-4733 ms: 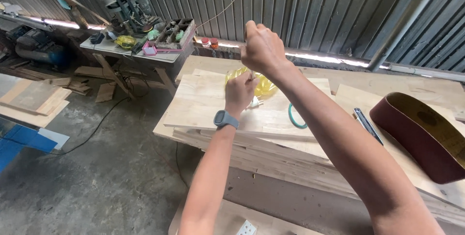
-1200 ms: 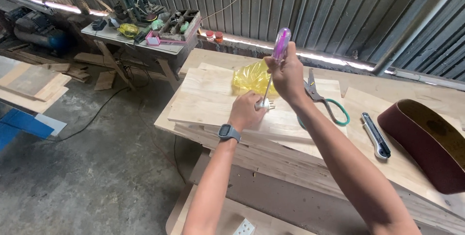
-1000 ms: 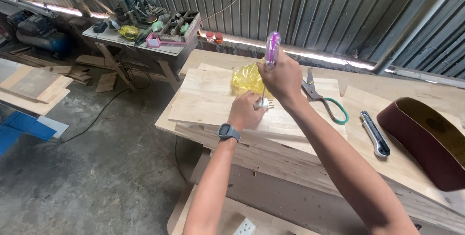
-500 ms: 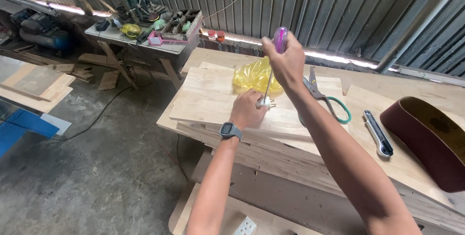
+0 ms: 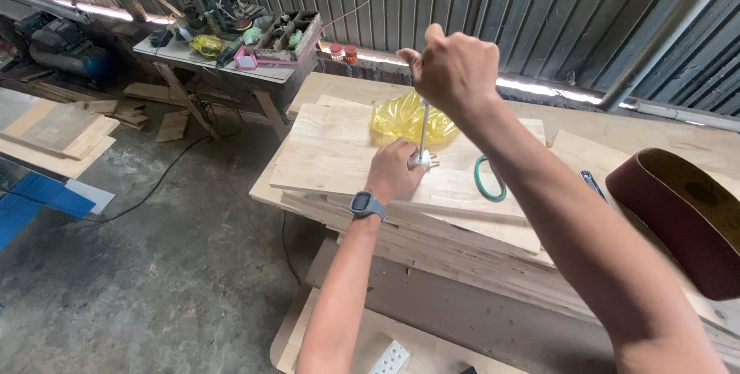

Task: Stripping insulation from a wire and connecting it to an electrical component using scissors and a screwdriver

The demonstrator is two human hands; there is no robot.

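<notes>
My right hand (image 5: 455,73) is closed round the handle of a screwdriver (image 5: 423,131), whose thin metal shaft stands upright, tip down on a small metal fitting on the top plywood board (image 5: 331,158). My left hand (image 5: 395,174), with a grey watch on the wrist, rests on the board and pinches that fitting at the shaft's tip. A crumpled yellow plastic bag (image 5: 405,121) lies just behind both hands. The screwdriver's handle is hidden inside my fist.
Stacked plywood boards cover the workbench (image 5: 432,266). A green-handled tool (image 5: 487,180) lies right of my left hand, a dark red sanding belt (image 5: 678,216) at far right. A cluttered side table (image 5: 223,50) stands back left; cables and blue panels lie on the concrete floor.
My right fist has slid over the screwdriver's purple handle, which showed above the fingers before and is now hidden. The left hand stays at the shaft's tip.
</notes>
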